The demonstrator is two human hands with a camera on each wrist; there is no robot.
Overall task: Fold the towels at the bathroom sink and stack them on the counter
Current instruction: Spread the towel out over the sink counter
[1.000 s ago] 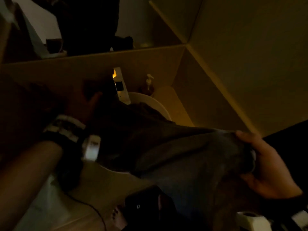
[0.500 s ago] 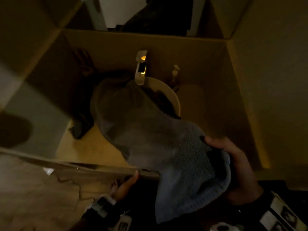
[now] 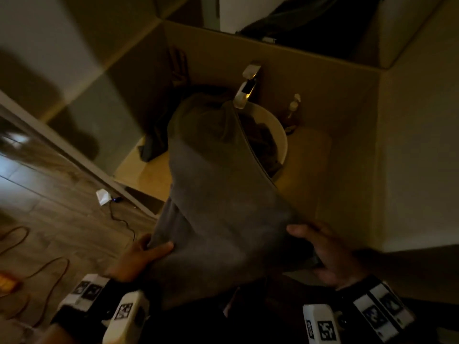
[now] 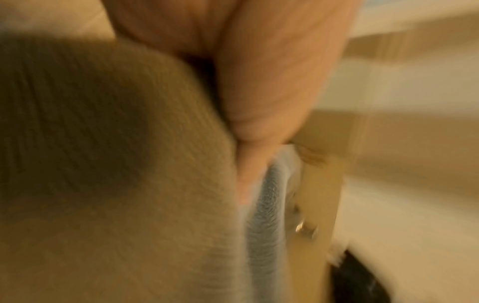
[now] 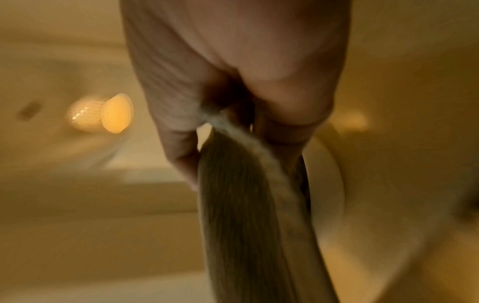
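Head view showed both hands, left (image 3: 139, 256) and right (image 3: 327, 254), pinching the towel (image 3: 223, 194) at six o'clock; level corners would fold best.

Head view very dim, warm yellow cast, grainy, soft; wide-angle bend at the edges. Small orange glint on the faucet (image 3: 246, 91) beyond the grips. Both wrist views motion-blurred, amber-toned, backgrounds smeared; glowing lamp (image 5: 114, 113) left of the right grip, flared.
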